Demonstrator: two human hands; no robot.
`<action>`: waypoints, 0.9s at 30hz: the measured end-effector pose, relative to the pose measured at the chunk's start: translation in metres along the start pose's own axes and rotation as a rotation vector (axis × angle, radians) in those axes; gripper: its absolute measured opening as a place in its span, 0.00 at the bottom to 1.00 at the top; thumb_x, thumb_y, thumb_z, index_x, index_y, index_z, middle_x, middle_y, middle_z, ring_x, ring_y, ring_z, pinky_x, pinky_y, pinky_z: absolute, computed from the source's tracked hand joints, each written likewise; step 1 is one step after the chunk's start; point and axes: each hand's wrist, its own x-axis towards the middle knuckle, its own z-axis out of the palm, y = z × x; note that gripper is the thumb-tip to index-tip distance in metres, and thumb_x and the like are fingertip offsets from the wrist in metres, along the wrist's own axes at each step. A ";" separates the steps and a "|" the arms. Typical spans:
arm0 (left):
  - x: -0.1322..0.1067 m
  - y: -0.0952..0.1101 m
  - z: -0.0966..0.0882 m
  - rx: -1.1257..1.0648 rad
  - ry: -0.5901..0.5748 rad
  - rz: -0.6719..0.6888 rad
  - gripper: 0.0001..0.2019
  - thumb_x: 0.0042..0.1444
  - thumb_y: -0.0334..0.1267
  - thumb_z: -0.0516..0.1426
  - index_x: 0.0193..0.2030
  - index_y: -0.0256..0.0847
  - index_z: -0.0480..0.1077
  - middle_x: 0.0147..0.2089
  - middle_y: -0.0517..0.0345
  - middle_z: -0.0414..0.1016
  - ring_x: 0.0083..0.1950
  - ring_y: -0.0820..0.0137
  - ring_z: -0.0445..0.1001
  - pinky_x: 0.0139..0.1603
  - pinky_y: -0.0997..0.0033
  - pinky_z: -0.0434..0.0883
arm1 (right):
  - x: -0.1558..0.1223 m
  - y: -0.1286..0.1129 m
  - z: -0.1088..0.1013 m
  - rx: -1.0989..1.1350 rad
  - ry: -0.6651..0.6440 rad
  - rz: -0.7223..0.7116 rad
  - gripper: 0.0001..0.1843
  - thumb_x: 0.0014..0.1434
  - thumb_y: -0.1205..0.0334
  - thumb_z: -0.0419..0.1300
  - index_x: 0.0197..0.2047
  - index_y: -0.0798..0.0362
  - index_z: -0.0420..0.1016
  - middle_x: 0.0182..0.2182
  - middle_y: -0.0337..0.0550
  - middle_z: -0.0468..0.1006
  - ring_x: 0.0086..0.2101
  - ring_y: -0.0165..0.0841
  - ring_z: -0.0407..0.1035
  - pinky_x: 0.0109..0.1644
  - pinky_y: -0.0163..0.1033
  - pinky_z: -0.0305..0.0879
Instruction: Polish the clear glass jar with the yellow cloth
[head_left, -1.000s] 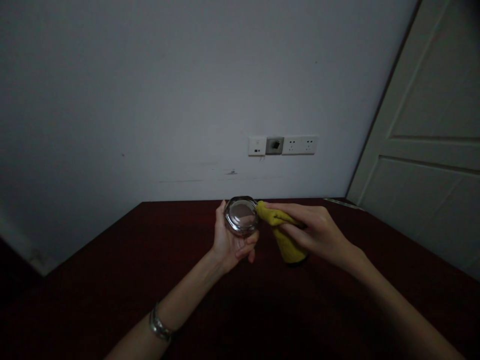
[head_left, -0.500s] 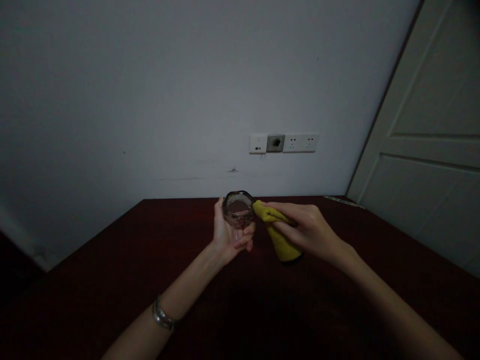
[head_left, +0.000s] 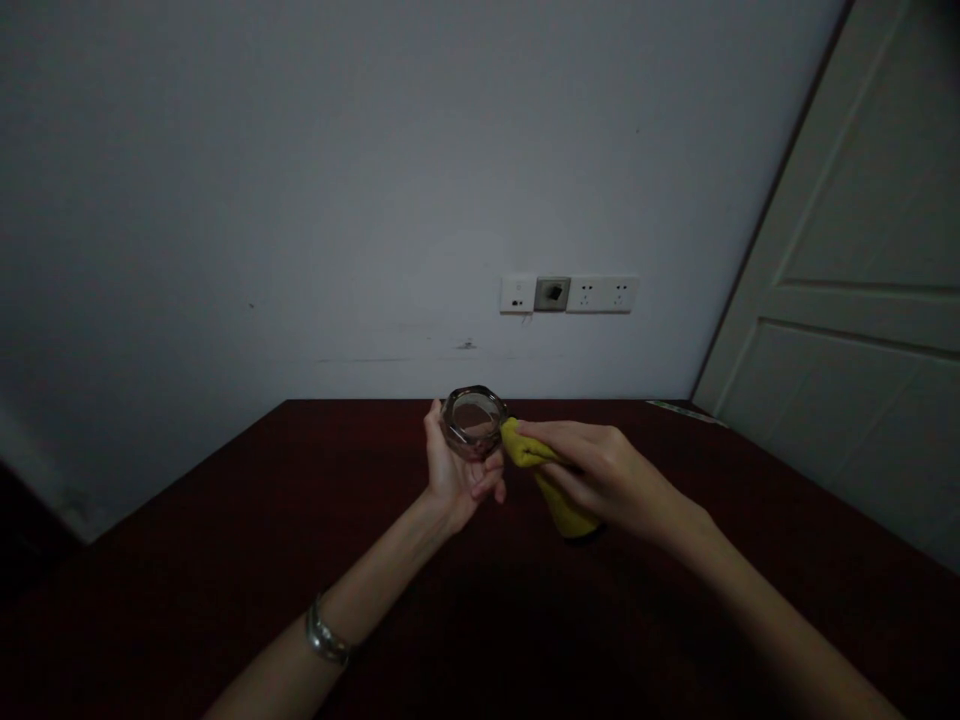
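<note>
A glass ashtray, see-through with a faceted rim, rests in my left hand above the table. My thumb is at its left side and my fingers curl beneath it; its open top tilts toward me. My right hand pinches a folded yellow cloth with a dark edge. The cloth's bunched end touches the right side of the glass rim, while its loose part hangs below my fingers. A silver bracelet sits on my left wrist.
A dark red table stretches under both hands up to a pale wall. Wall sockets sit above its back edge. A white panelled door stands at the right. A thin strip lies at the back right corner.
The cloth and my right hand have shifted slightly left and down along the ashtray's right side. The ashtray is tilted a little differently in my left hand.
</note>
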 end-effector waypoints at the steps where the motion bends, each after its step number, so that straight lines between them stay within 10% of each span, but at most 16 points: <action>1: 0.000 0.000 0.001 -0.014 0.013 -0.006 0.41 0.52 0.69 0.31 0.32 0.34 0.69 0.14 0.63 0.61 0.08 0.79 0.49 0.10 0.74 0.63 | 0.000 0.000 0.000 -0.006 -0.002 -0.005 0.20 0.58 0.73 0.54 0.53 0.60 0.69 0.47 0.55 0.78 0.45 0.38 0.75 0.47 0.43 0.75; 19: 0.003 0.006 0.004 -0.098 0.145 -0.133 0.39 0.51 0.70 0.36 0.25 0.34 0.68 0.12 0.65 0.56 0.09 0.81 0.47 0.10 0.79 0.52 | 0.000 -0.009 0.009 -0.173 -0.018 -0.126 0.16 0.59 0.75 0.54 0.51 0.62 0.67 0.45 0.57 0.78 0.47 0.40 0.74 0.47 0.44 0.75; 27: 0.007 0.002 0.007 -0.148 0.295 0.031 0.27 0.56 0.60 0.46 0.27 0.36 0.69 0.23 0.55 0.73 0.21 0.71 0.70 0.23 0.74 0.66 | 0.008 -0.025 0.015 -0.213 0.029 -0.245 0.14 0.60 0.74 0.53 0.49 0.66 0.70 0.44 0.59 0.79 0.46 0.41 0.74 0.49 0.44 0.75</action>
